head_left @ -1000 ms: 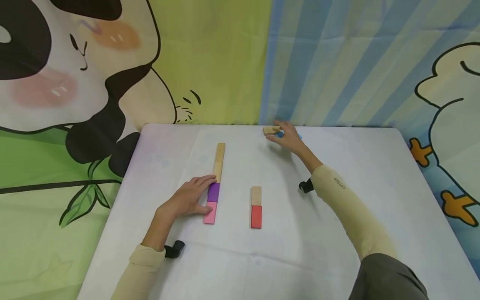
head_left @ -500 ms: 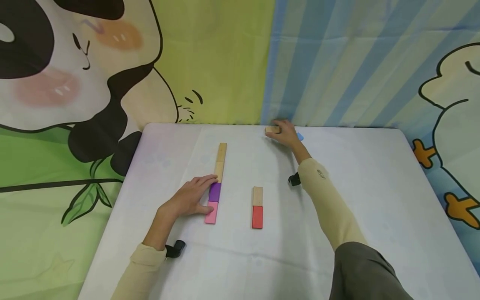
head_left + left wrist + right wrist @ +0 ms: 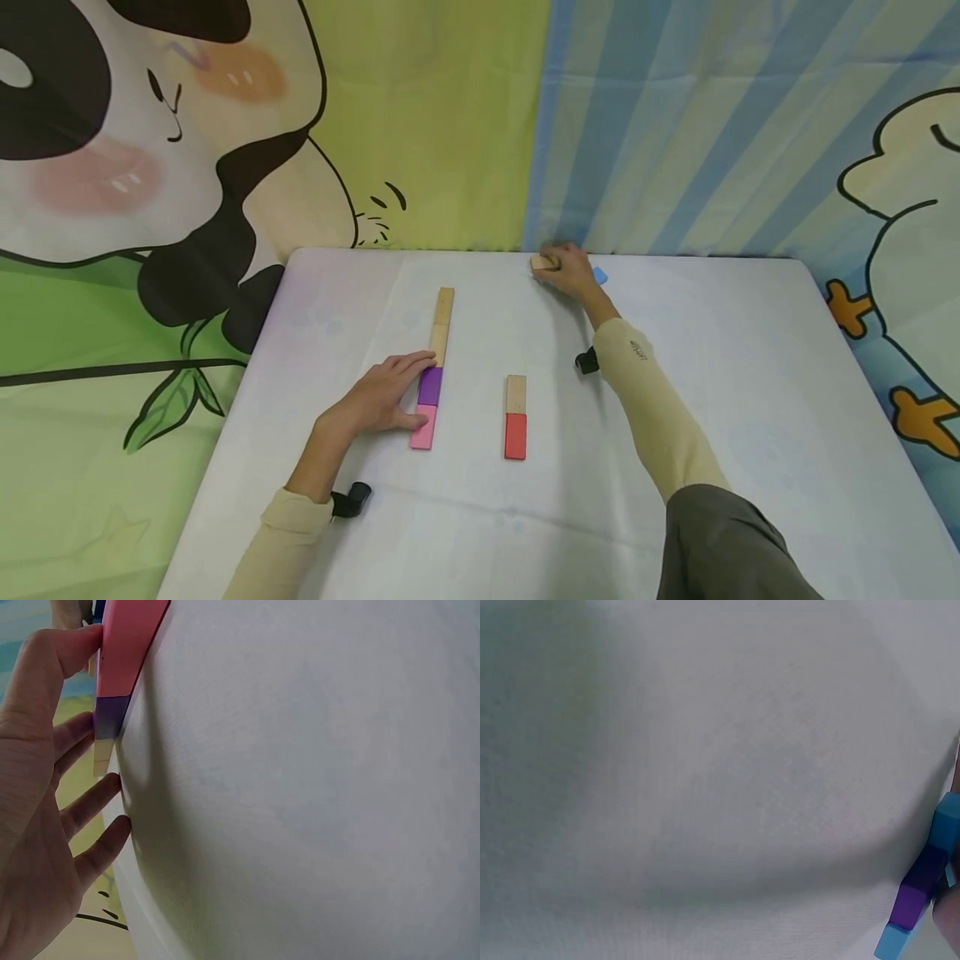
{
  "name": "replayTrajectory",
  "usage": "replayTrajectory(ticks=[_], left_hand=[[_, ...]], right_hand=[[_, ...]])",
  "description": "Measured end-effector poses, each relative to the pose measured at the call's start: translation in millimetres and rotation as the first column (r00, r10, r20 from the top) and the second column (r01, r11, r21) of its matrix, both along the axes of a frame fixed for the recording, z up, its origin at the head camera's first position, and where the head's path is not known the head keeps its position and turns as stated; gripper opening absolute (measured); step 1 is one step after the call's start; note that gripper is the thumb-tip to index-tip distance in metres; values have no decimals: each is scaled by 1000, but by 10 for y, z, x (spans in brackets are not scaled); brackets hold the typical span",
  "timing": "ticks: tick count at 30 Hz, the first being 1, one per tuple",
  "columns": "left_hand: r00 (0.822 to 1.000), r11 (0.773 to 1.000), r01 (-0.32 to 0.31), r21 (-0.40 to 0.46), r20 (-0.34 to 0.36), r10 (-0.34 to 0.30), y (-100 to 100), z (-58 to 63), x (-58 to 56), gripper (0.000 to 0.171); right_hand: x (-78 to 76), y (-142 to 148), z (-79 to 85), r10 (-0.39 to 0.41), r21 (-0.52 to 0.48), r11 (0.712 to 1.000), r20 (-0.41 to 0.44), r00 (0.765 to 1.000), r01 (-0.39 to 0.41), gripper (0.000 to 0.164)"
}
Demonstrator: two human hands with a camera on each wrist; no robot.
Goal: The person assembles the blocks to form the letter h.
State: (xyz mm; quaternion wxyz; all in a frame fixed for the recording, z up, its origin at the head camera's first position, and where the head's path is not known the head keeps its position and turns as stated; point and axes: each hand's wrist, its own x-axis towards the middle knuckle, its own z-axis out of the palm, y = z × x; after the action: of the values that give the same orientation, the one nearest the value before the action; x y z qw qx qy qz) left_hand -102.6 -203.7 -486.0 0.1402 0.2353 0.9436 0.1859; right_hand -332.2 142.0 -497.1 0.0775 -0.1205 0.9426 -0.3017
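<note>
My left hand (image 3: 381,393) lies beside a straight row of blocks: a pink block (image 3: 423,432), a purple block (image 3: 430,386) and plain wooden blocks (image 3: 444,307) beyond it. Its thumb touches the pink block and its outstretched fingertips reach the row near where purple meets wood. At the far edge of the table, my right hand (image 3: 573,273) grips a wooden block (image 3: 543,262) between thumb and fingers. A light blue block (image 3: 600,275) shows past that hand. Purple (image 3: 917,889) and blue blocks (image 3: 892,942) stand by the fingers in the right wrist view.
Between the hands, nearer the middle, a wooden block (image 3: 515,394) lies end to end with a red block (image 3: 515,437). The white table (image 3: 712,333) ends at a printed cloth backdrop (image 3: 442,125).
My right forearm has swung left, and the right hand has closed in on the wooden block at the far edge. The left hand stays in place on its row.
</note>
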Motion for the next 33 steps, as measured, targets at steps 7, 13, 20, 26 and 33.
replayTrajectory(ticks=[7,13,20,26,33], left_hand=[[1000,1000,-10,-16,9,10,3,-18,9,92],[1000,1000,-10,-13,15,11,9,-14,13,92],[1000,1000,-10,-21,8,10,6,-8,6,92],[1000,1000,-6,-12,1,6,6,15,-1,92],[1000,1000,-7,-7,8,7,8,-1,-8,91]], right_hand=[[16,3,-42,-11,11,1000,17,1000,11,46],[26,2,-75,-6,-2,1000,2,1000,6,44],[101,-97,46,63,-142,987,-66,996,-72,44],[328,-278,169,226,-204,947,-129,965,-249,40],[606,-469,151,312,-185,926,-119,943,-330,38]])
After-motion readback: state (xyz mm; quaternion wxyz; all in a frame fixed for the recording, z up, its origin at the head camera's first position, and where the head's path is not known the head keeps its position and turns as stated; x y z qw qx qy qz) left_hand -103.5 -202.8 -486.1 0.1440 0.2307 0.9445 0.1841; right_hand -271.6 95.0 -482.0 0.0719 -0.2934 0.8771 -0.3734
